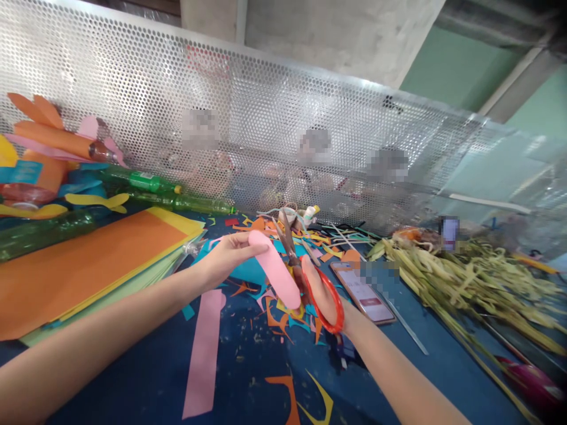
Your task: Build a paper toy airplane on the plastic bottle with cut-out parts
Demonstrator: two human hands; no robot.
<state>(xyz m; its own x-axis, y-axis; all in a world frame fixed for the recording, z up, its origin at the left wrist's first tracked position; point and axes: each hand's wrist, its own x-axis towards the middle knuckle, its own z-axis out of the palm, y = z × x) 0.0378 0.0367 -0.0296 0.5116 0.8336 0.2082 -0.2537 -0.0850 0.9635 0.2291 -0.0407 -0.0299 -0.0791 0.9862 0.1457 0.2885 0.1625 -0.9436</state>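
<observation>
Between thumb and fingers, my left hand (230,255) pinches the upper end of a long pink paper piece (277,271) with rounded ends. The red-handled scissors (325,301) are in my right hand (319,292), their blades parted and pointing up and away, beside the paper's right edge. On the blue tabletop below my left hand lies a pink paper strip (204,354). Colored paper scraps (279,319) are scattered under and beyond both hands.
Orange sheets (110,254) are stacked at left, with green bottles (177,200) and paper shapes behind. A phone (361,292) lies right of my right hand, near dried husks (425,271). A perforated metal screen (266,106) stands behind, people visible through it.
</observation>
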